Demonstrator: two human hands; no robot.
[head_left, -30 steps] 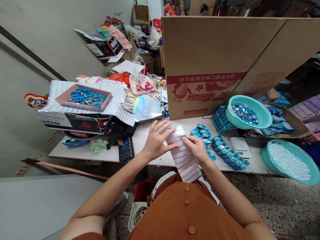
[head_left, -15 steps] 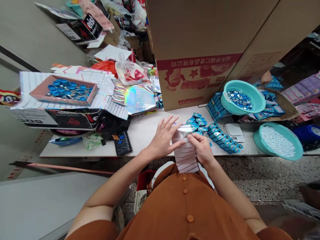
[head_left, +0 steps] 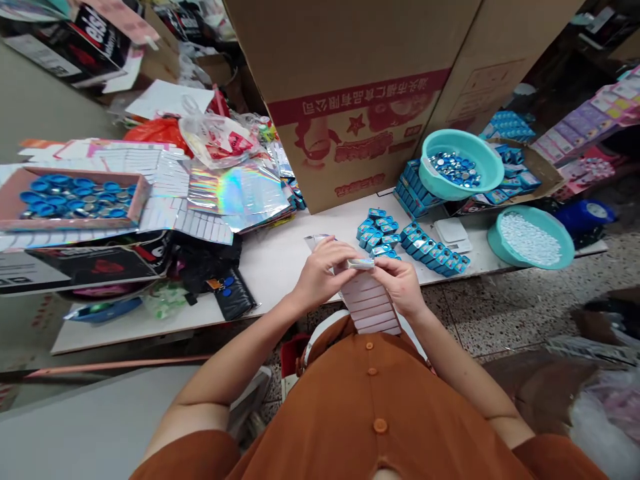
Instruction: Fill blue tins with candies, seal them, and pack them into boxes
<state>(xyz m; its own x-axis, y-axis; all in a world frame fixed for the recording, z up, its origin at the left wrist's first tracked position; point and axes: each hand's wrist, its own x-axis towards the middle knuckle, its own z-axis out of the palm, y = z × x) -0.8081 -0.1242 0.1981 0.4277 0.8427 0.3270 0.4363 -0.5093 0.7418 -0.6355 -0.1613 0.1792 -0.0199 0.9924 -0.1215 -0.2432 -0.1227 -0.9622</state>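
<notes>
My left hand (head_left: 324, 275) is closed with thumb and fingers on the left end of a small folded pale piece (head_left: 361, 264). On its right end, my right hand (head_left: 400, 283) pinches with thumb and forefinger. Below both hands a whitish sheet of lined card (head_left: 373, 308) hangs towards my lap, past the table edge. Whether the folded piece is still joined to this sheet, I cannot tell. Silvery sheeting (head_left: 317, 240) shows behind my left fingers on the table. Just beyond my hands stand small blue boxes (head_left: 377, 233), with a row of more blue boxes (head_left: 435, 250) to the right.
A tall carton (head_left: 350, 153) stands behind the table (head_left: 270, 267). Right of it are a turquoise basin (head_left: 463, 187) of blue and silver caps, a white scale (head_left: 453, 235) and a basin (head_left: 530, 257) of white pieces. A pink tray (head_left: 137, 207) of blue caps stands left.
My left hand has gone from spread fingers to a closed grip on the folded piece. My right hand keeps its pinch. The view has turned, shifting the table's things leftward.
</notes>
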